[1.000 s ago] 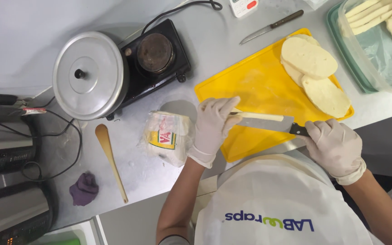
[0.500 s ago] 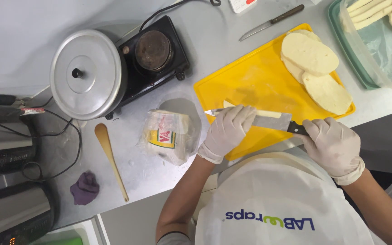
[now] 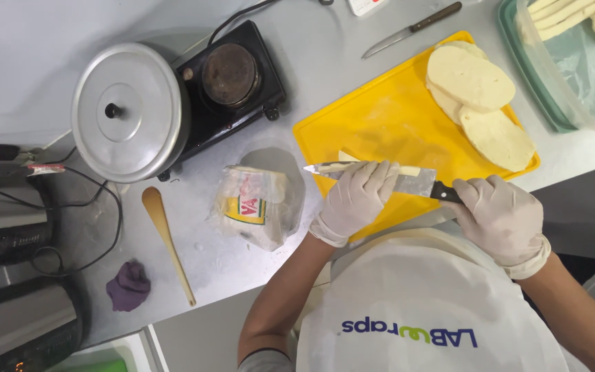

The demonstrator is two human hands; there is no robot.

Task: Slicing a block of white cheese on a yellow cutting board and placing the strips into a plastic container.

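A: We log the scene from the largest item down. The grey surface [image 3: 352, 83] carries a yellow board [image 3: 380, 124]. On the board's far corner lie three pale flat rounds [image 3: 476, 89], overlapping.

B: And the hands?

A: The right hand [image 3: 500, 217], gloved, is clenched round the dark handle of the knife [image 3: 418, 182]. The blade lies flat and low over the board's near edge, tip pointing left. The left hand [image 3: 356, 196], also gloved, rests on top of the blade with fingers curled over it, pressing on a pale strip [image 3: 352, 160] that lies along the blade.

B: How do we judge the strip will handle?

A: Soft and light, we think; it looks like dough or cheese, and we cannot tell which. It likely bends and smears, perhaps sticks to steel. We would take it near the middle with flat fingertips, not pinch an end.

B: The knife?

A: Stiff, and sharp along one edge. The handle is the only safe hold; the left fingers sit on the flat, clear of the edge as far as we can see.
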